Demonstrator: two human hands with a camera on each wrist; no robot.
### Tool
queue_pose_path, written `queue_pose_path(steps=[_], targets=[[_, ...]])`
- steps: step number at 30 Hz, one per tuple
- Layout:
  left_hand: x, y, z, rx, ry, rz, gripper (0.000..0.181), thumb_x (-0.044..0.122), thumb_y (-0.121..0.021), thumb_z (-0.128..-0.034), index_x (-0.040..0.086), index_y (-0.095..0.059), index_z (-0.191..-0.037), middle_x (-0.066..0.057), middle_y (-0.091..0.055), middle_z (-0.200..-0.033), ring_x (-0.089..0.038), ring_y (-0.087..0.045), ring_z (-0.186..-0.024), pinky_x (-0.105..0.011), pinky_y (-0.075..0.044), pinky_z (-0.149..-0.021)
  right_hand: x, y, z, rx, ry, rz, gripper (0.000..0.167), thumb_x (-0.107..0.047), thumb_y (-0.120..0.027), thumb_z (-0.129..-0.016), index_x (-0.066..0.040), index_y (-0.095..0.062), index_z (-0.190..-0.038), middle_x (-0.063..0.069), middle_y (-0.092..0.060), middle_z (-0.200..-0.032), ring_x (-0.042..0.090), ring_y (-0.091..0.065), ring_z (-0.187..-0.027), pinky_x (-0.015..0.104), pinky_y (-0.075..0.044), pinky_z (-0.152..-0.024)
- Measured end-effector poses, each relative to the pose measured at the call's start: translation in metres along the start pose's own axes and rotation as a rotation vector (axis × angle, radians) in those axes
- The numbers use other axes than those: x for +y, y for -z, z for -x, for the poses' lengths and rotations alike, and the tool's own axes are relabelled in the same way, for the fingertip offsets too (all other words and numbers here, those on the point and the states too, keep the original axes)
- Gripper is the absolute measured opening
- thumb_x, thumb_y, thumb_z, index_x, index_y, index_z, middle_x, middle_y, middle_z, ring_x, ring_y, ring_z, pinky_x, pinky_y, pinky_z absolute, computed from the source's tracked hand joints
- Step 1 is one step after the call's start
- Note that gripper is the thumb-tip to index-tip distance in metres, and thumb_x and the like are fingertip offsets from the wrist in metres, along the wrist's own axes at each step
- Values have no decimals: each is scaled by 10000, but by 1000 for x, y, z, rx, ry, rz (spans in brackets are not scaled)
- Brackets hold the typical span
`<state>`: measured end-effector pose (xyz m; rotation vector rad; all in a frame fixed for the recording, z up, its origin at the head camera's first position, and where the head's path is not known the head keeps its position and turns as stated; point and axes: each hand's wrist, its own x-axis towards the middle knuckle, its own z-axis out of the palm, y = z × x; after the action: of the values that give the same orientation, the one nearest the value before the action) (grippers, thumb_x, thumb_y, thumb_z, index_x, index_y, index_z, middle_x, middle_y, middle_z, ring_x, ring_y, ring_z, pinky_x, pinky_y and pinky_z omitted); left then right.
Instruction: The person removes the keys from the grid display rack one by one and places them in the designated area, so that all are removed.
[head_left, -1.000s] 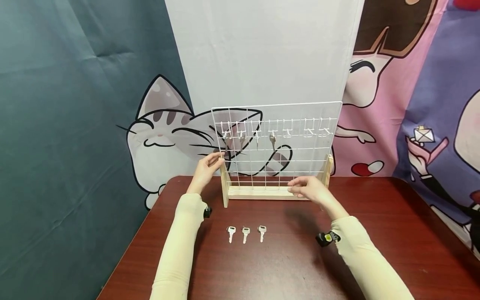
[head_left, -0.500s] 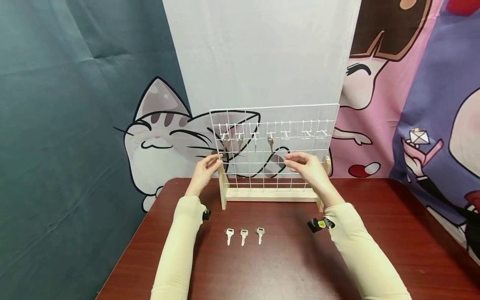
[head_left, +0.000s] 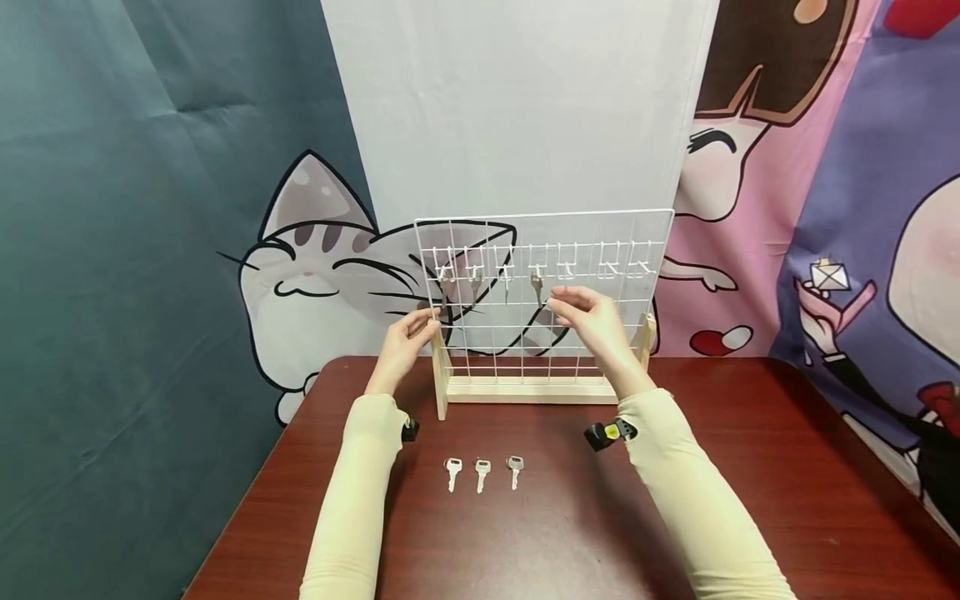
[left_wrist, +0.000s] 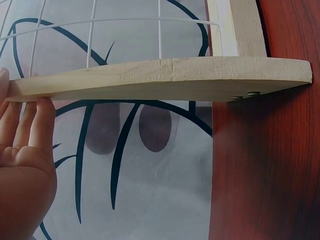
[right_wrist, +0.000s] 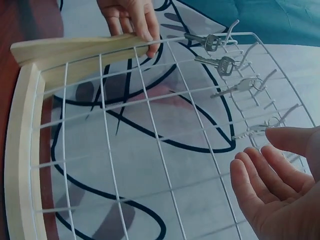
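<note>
A white wire grid rack [head_left: 543, 214] on a wooden base [head_left: 532, 390] stands at the back of the table. My left hand [head_left: 397, 346] pinches the top of its left wooden upright [left_wrist: 165, 75], fingers on the outer side. Several silver keys hang from hooks on the grid's left part. My right hand [head_left: 596, 329] is raised in front of the grid, fingers loosely bent and thumb apart, with nothing between them. It is close to the rightmost hanging key [right_wrist: 257, 129]; whether they touch I cannot tell.
Three keys lie in a row on the red-brown table, the left key [head_left: 453, 473], the middle key [head_left: 482, 475] and the right key [head_left: 514, 472]. White hooks [head_left: 609, 269] without keys line the grid's right part. A printed curtain [head_left: 525, 100] hangs behind.
My right hand has risen from low near the base and moved left, up to the rightmost hanging key. The left hand stays on the upright. The head view has shifted slightly.
</note>
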<state>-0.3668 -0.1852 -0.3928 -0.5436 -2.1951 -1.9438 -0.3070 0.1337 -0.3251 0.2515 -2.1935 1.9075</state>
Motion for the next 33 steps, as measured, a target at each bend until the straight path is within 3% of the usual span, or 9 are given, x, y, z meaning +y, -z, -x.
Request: queue_pose_path(steps=[3, 7, 10, 14, 18, 26, 33], targets=[[14, -2, 4, -15, 16, 7, 386, 43, -633, -996, -113, -565, -1342, -270, -531, -1418, -340, -513, -1333, -344, -462, -1087, -1, -6, -2, 6, -9, -9, 414, -171, -700, -965, 56, -624, -1303, 215, -652, -1285, 271, -661, -1086, 302, -585, -899], [13, -4, 4, -17, 11, -5, 391, 50, -632, -998, -114, -562, -1346, -256, -536, -1419, -327, -517, -1332, -323, -465, -1082, 3, -12, -8, 14, 0, -14, 384, -155, -701, -960, 39, -637, -1285, 215, -664, -1257, 310, -670, -1067, 277, -595, -854], [11, -4, 4, -14, 13, -17, 386, 50, -632, -998, -110, -567, -1344, -249, -547, -1412, -328, -520, -1329, -324, -472, -1075, 4, -17, -11, 25, 6, -10, 380, -143, -703, -956, 35, -637, -1285, 228, -673, -1219, 223, -696, -950, 216, -592, -785], [-4, -1, -1, -2, 12, 4, 387, 56, -635, -998, -103, -570, -1345, -245, -548, -1410, -320, -524, -1326, -318, -475, -1070, 4, -21, -15, 32, -12, -12, 392, -150, -720, -946, 22, -638, -1289, 201, -701, -1126, 76, -671, -754, 182, -581, -695], [-16, 2, -8, 17, -4, 8, 406, 88, -645, -998, -95, -567, -1353, -244, -541, -1418, -301, -526, -1329, -302, -466, -1075, 3, -24, -17, 31, -4, -10, 371, -104, -708, -939, 51, -636, -1268, 132, -714, -1002, 46, -635, -675, 175, -564, -662], [-15, 5, -8, 34, -30, -29, 409, 129, -659, -996, -83, -581, -1337, -226, -567, -1405, -266, -549, -1316, -314, -472, -1077, 0, -23, -14, 22, 29, -55, 361, -30, -678, -932, 73, -618, -1272, 82, -689, -929, 60, -660, -654, 215, -601, -698], [-16, 2, -7, 27, -12, -24, 408, 129, -659, -996, -72, -583, -1343, -238, -560, -1408, -263, -549, -1316, -316, -474, -1076, -5, -14, -4, 14, 69, -18, 369, -119, -690, -954, 42, -623, -1278, 62, -702, -917, 160, -687, -754, 318, -604, -787]])
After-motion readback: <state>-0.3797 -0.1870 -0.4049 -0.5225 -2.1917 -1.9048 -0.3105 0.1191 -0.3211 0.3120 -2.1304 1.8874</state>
